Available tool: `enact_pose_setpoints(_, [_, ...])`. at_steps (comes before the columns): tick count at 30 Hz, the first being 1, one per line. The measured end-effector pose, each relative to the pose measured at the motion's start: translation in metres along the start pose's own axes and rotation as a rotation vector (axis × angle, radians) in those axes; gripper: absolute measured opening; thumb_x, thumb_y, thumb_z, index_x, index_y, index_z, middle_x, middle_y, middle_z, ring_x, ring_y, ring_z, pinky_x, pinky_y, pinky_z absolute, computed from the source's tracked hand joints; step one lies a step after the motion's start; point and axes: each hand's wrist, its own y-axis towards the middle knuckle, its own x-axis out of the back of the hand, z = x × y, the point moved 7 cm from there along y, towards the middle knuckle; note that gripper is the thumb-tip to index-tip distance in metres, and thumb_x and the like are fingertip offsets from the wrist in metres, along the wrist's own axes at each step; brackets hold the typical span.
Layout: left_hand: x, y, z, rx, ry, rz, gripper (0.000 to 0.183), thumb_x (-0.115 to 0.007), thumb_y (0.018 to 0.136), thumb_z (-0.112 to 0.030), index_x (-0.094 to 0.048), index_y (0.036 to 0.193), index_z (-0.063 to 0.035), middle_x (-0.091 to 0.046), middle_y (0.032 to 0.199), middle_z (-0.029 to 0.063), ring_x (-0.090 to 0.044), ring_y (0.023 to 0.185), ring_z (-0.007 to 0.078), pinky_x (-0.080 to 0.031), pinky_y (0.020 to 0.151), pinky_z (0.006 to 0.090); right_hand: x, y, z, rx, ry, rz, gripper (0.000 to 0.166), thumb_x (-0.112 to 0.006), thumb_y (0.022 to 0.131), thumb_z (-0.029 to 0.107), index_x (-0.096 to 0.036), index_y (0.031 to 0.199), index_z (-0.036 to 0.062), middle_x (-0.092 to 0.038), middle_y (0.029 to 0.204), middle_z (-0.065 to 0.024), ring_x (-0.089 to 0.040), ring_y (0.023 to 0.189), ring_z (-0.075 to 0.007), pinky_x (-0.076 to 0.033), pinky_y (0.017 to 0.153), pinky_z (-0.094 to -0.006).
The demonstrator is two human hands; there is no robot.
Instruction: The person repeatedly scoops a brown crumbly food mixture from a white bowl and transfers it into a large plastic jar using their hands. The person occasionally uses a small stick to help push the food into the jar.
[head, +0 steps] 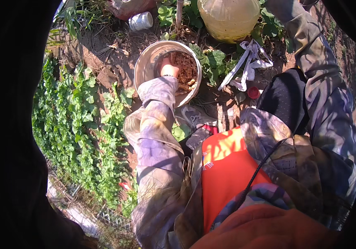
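My left hand (168,68) reaches down into a white plastic bucket (142,67) holding a coarse brown crumbly material (184,67). Its fingers are hidden, so whether they grip anything is unclear. A dark bracelet circles that wrist, and a stained sleeve (159,124) covers the arm. My right hand is beyond the top edge of the view; only the right sleeve (315,56) shows, stretching up past a large translucent yellowish container (229,18). Below this container lies a knotted strip of white cloth or plastic (249,63).
Leafy green plants (72,115) grow in rows at the left. A small white container (140,21) lies on its side near a reddish bag (128,7). A red cap-like object (253,92) sits by my knee. My shoe (193,115) is just below the bucket. A thin stake (179,14) stands at the top.
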Motion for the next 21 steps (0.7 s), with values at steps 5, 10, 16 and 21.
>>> enact_pose_setpoints(5, [0.054,-0.029,-0.034,0.106,0.012,0.125,0.053,-0.081,0.07,-0.021,-0.059,0.113,0.0013,-0.068,0.109,0.0267,-0.064,0.104,0.0438,-0.051,0.094,0.0461,0.015,-0.005,0.001,0.003,0.071,-0.022,0.029,-0.064,0.096,0.023,-0.064,0.12,0.0063,-0.068,0.11,-0.0127,-0.064,0.1,-0.0239,-0.05,0.09,-0.036])
enact_pose_setpoints(10, [0.081,-0.039,-0.015,0.063,-0.134,0.206,0.057,-0.087,0.075,-0.019,-0.054,0.117,0.0017,-0.069,0.105,0.0178,-0.068,0.095,0.0286,-0.055,0.088,0.0372,0.01,-0.021,0.011,-0.157,0.235,0.018,0.026,-0.063,0.097,0.026,-0.067,0.115,0.0071,-0.069,0.108,-0.013,-0.066,0.097,-0.0256,-0.051,0.088,-0.0377])
enact_pose_setpoints(16, [0.205,-0.054,-0.132,-0.149,-1.07,0.099,0.047,-0.073,0.089,-0.006,-0.048,0.129,0.0008,-0.067,0.109,0.0111,-0.066,0.093,0.0167,-0.054,0.08,0.0296,-0.054,-0.042,0.046,-0.117,0.493,0.326,0.051,-0.07,0.094,0.029,-0.054,0.136,0.0044,-0.066,0.107,-0.0059,-0.063,0.1,-0.0147,-0.049,0.09,-0.03])
enact_pose_setpoints(21, [0.268,-0.041,-0.231,-0.417,-1.117,-0.077,0.032,-0.069,0.091,0.0,-0.049,0.117,-0.0012,-0.064,0.108,0.0094,-0.063,0.097,0.0136,-0.052,0.087,0.0277,-0.065,-0.04,0.075,0.059,0.5,0.327,0.056,-0.073,0.089,0.022,-0.052,0.139,0.0072,-0.068,0.098,-0.0072,-0.066,0.087,-0.0154,-0.055,0.079,-0.0325])
